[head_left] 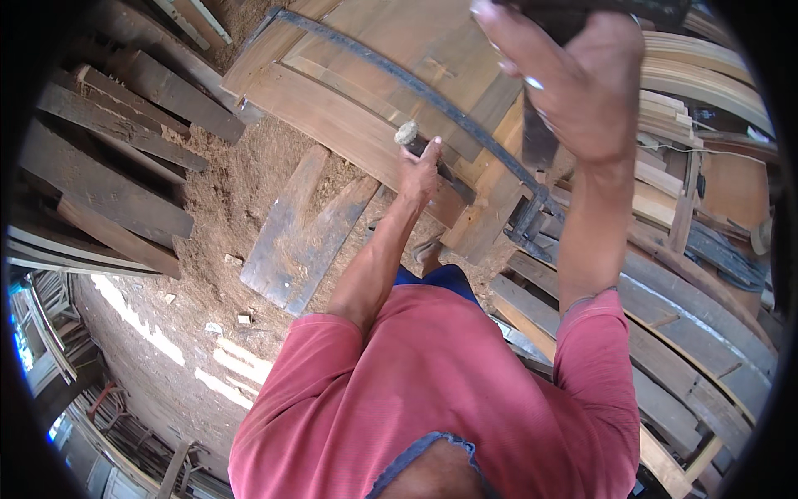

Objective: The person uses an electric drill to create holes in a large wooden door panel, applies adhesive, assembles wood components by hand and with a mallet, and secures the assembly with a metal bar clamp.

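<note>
My left hand (418, 177) is closed around the dark handle of a chisel (407, 135), whose pale, frayed butt sticks out above my fist. Beyond the fist, the chisel's tip cannot be made out clearly. This hand is over the lower rail of a panelled wooden door (332, 116). Raised high and close to the camera, my right hand (582, 83) wraps round a dark, blocky mallet (619, 10), partly cut off by the upper edge. A long metal bar clamp (399, 75) runs across the door, with its screw end (525, 220) at the door's near right corner.
Dark planks (108, 175) lean in a stack at the left. A notched board (303, 237) lies on the shaving-covered floor (220, 200). Stacked timber (665, 166) and long boards (665, 308) crowd the right side. Small offcuts (243, 318) are scattered at the lower left.
</note>
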